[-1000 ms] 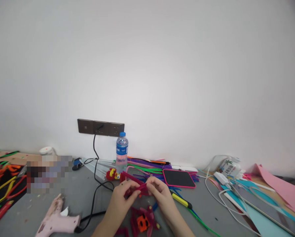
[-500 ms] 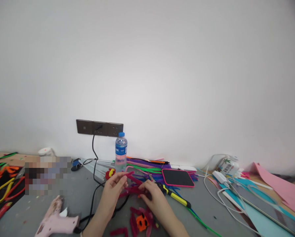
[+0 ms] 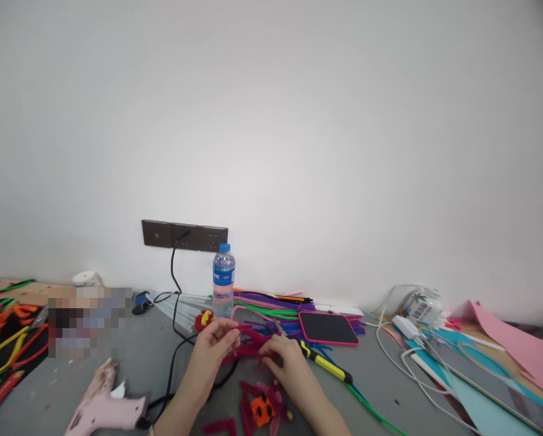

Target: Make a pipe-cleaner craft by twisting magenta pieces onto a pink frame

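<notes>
Between my two hands is a crimson pipe cleaner [image 3: 252, 333], bent into strips. My left hand [image 3: 212, 352] pinches its left end with thumb and fingertips. On the other side, my right hand [image 3: 286, 362] has its fingers closed on the right end, with a tiny orange bit showing by the fingertips. Just below lies an orange fuzzy piece with black spots [image 3: 262, 412], ringed by crimson and pink pieces. Another bent crimson piece [image 3: 219, 426] rests to its left. A small red and yellow fuzzy piece [image 3: 203, 321] sits beyond my left hand.
A water bottle [image 3: 223, 281] stands before a bundle of coloured pipe cleaners [image 3: 271, 306]. Right of it are a pink-edged phone [image 3: 328, 328] and a yellow-black handled tool [image 3: 328, 366]. A pink glue gun [image 3: 103, 406] lies left, its black cord [image 3: 171, 363] running to wall sockets [image 3: 185, 236].
Both hands stay on the crimson pipe cleaner, shifting only slightly. The left fingers have moved a little and the strip's upper end sits slightly lower and to the right.
</notes>
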A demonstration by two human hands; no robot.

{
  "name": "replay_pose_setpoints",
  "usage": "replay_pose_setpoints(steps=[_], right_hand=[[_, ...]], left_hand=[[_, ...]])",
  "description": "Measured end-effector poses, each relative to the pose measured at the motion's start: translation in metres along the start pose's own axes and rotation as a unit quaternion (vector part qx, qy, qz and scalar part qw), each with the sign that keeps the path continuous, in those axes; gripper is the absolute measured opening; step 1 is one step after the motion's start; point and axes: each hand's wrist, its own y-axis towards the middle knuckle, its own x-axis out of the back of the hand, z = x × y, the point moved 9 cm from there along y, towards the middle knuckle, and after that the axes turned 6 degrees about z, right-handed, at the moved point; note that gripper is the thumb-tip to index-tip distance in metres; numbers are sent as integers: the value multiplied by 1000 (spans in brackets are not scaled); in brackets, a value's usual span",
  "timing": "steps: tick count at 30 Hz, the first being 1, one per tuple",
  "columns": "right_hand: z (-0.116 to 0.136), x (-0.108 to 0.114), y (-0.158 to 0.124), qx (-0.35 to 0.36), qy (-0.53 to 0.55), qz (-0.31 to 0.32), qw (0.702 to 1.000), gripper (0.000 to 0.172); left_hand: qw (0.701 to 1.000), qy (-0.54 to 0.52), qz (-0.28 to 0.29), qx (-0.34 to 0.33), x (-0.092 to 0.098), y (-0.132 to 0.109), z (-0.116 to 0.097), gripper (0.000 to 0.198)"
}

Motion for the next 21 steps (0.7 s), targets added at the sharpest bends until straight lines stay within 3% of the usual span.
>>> replay_pose_setpoints(steps=[4,9,14,18,21], right_hand=[[-9,20,3,0,90,-59,994,12],[-21,37,1,-9,248,-126,961,37],[-39,27,-2,-62,413,-164,894,42],[-39,14,-1,-64,526,-158,833,41],[-33,9,1,-53,568,-141,809,37]], left_hand=[[1000,22,7,-4,-1,-1,-3,30],[1000,11,9,16,-3,-1,1,35],[999,30,35,11,-7,0,0,33],[995,66,69,17,-15,-1,2,30],[990,90,107,25,-22,-3,8,26]])
